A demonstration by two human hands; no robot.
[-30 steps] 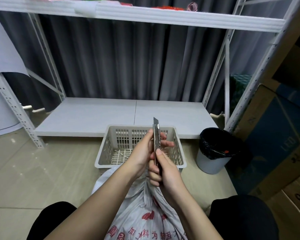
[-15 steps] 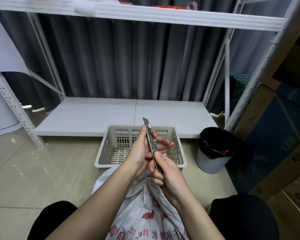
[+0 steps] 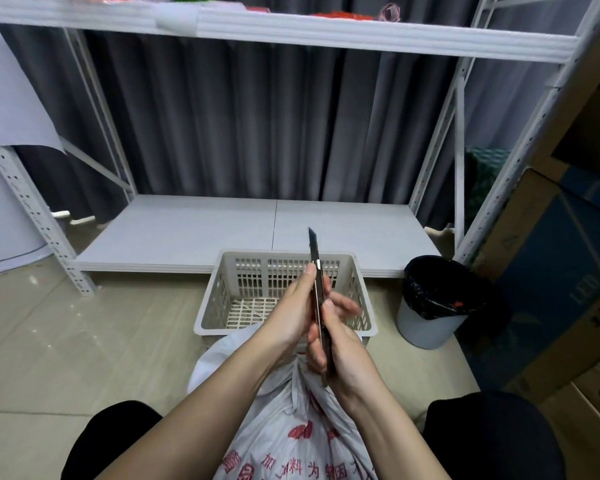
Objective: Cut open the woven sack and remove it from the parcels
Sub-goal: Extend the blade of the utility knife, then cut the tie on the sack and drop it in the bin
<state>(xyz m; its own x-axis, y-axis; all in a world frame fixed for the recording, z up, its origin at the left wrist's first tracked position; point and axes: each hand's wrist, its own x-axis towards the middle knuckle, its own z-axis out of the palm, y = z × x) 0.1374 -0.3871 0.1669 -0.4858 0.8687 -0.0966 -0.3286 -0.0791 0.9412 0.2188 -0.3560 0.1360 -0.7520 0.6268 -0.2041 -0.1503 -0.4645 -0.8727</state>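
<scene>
White metal shelving [image 3: 278,32] fills the view from nine to three o'clock, with a bare lower shelf board behind. At six o'clock the woven sack [image 3: 284,427], white with red print, sits between the person's knees, its neck gathered and apparently uncut. Just beyond it at twelve stands a plastic basket [image 3: 222,299], a lined bin [image 3: 433,306] at three. The right hand [image 3: 343,355] has its fingers wrapped round a box cutter [image 3: 317,292], blade out and pointing up; the left hand [image 3: 291,317] pinches the cutter's upper body. Cutting and removal both seem left to do.
</scene>
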